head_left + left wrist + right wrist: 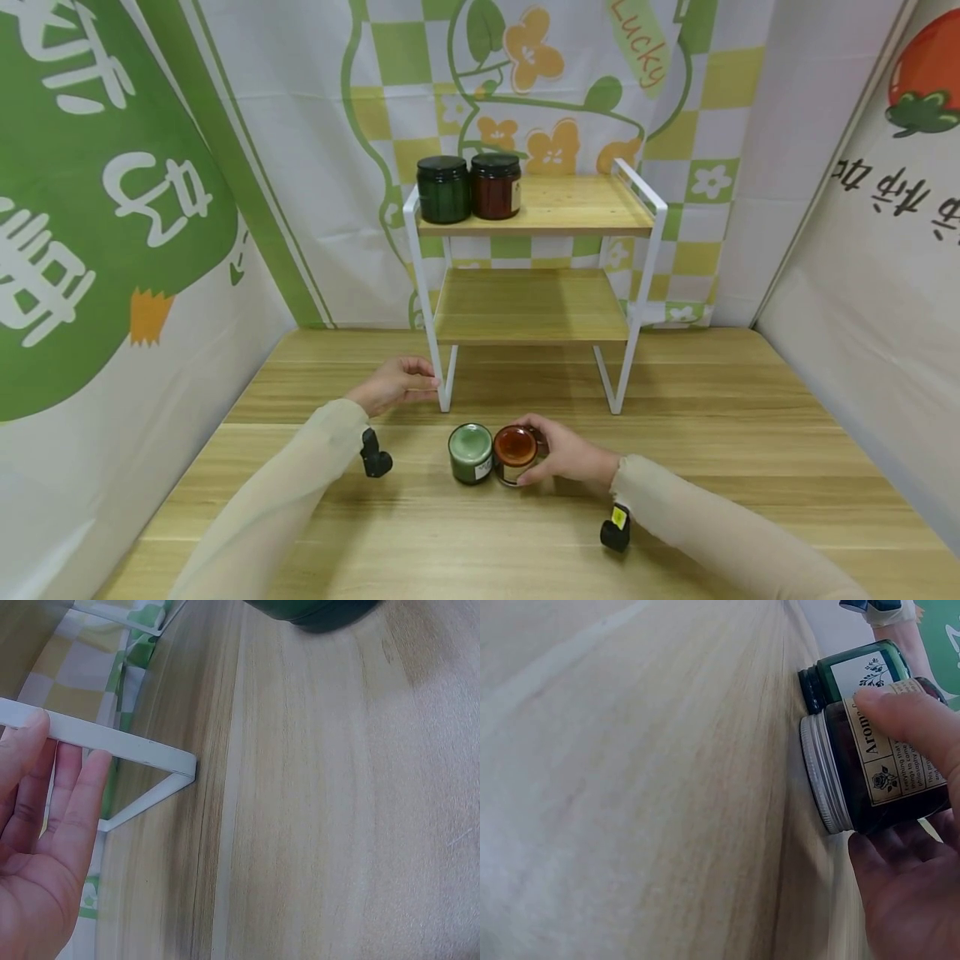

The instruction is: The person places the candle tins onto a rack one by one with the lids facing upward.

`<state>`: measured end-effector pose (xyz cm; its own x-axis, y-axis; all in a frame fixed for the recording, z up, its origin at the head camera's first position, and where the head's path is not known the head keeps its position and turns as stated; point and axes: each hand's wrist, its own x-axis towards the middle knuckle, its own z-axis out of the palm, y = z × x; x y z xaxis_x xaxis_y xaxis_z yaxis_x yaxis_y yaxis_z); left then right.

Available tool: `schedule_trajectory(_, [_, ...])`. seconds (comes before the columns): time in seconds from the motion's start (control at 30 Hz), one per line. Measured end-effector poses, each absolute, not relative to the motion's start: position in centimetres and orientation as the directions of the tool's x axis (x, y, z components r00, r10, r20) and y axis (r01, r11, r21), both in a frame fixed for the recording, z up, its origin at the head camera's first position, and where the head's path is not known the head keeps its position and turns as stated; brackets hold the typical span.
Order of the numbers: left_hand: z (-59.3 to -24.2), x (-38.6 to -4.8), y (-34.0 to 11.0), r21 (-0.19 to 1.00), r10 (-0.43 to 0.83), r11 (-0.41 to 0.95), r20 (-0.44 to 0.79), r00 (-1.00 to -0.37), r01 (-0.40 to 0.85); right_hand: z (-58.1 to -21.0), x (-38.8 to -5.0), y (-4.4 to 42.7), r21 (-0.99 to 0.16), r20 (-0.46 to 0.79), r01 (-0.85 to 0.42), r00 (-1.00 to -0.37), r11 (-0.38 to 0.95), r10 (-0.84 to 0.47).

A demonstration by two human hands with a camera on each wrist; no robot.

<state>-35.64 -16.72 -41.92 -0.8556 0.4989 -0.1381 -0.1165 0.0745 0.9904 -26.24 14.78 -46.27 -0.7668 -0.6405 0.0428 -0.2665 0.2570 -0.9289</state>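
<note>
An amber jar [515,446] stands lid-down on the table, its labelled side [900,754] showing in the right wrist view. The right hand [562,452] grips it, thumb on the label and fingers round the far side. Touching or nearly touching it on the left is a green jar [471,452], also lid-down. At the shelf's front left leg [127,744], the left hand [400,384] has its thumb and fingers on the white metal bar, pinching it.
A two-tier wooden shelf [532,307] with white legs stands behind the jars. On its top left are a dark green jar [444,192] and a dark red jar [495,187], side by side with black lids. Printed cloth walls enclose the table [420,533].
</note>
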Motion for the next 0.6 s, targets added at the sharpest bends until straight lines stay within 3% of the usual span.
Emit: schedule_trajectory(0.6, [-42.0, -35.7, -16.8, 0.991, 0.517, 0.061, -0.136, -0.845, -0.122, -44.8, -26.5, 15.6, -0.89, 0.117, -0.344, -0.806, 0.298, -0.581])
